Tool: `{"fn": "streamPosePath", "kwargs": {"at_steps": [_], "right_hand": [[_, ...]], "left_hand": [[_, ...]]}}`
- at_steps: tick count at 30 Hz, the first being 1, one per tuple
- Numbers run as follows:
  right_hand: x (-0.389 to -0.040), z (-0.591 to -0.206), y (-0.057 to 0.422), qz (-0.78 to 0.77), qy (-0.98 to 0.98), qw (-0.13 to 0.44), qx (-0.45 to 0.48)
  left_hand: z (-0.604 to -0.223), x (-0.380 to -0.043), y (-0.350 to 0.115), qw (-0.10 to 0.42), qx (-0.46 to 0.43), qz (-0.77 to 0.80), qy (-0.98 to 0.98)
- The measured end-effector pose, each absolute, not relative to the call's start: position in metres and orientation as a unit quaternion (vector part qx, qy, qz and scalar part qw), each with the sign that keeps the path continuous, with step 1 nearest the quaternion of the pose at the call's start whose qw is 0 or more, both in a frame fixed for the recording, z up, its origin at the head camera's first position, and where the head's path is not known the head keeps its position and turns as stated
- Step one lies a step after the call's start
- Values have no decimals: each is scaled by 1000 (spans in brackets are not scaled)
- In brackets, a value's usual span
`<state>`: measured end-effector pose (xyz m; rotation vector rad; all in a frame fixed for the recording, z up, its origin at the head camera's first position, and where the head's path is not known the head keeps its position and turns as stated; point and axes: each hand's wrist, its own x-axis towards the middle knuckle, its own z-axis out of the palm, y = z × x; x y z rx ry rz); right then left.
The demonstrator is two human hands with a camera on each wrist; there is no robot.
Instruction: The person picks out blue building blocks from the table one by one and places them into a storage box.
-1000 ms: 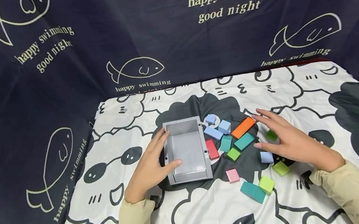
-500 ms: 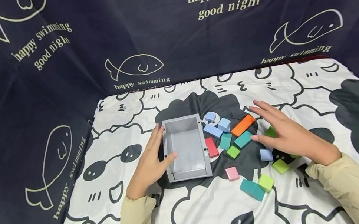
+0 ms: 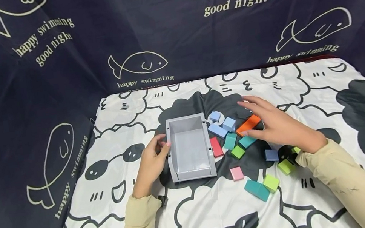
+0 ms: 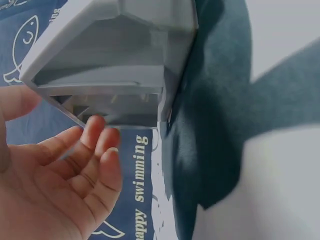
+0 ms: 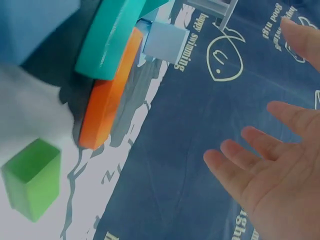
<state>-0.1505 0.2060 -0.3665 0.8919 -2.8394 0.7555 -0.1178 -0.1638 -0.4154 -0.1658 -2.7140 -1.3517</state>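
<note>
A grey rectangular box (image 3: 190, 147) stands open-topped in the middle of the cloth, with nothing inside. My left hand (image 3: 152, 161) is at its left side, thumb tip right at the rim and fingers loosely bent. In the left wrist view, the left hand's fingertips (image 4: 95, 125) overlap the wall of the box (image 4: 140, 45). My right hand (image 3: 269, 122) hovers above the orange block (image 3: 247, 125), its fingers spread apart. Under its thumb lies a teal block (image 3: 247, 142). The right wrist view shows nothing in the right palm (image 5: 285, 195).
Right of the box lie a red block (image 3: 216, 147), light blue blocks (image 3: 218, 131) and a green block (image 3: 237, 152). Nearer are a pink block (image 3: 236, 173), another teal block (image 3: 257, 190) and a lime block (image 3: 271, 183). A dark blue curtain (image 3: 172, 27) hangs behind.
My left hand has drawn back from over the box to its left wall, and its fingers have bent. The right hand has moved left and away from me, over the orange block.
</note>
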Motion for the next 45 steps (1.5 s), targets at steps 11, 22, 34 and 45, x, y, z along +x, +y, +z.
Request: {"fn": "streamPosePath", "kwargs": {"at_steps": [11,22,34,45], "right_hand": [[-174,-374,181,233,-922,-8,310],[-193,-395,168,215,-911,-8,351],[-196,-401,166,219,-917,-15,332],[-197,-402,165,216,-919,6,330]], "left_hand": [[-419,-117,-163,65,-48,-478,-875],[-422,-117,-162,65,-46,-496,-864],[-424,-117,-163,64,-48,-505,-859],[-426,-118,-163,62,-41,-512,-856]]}}
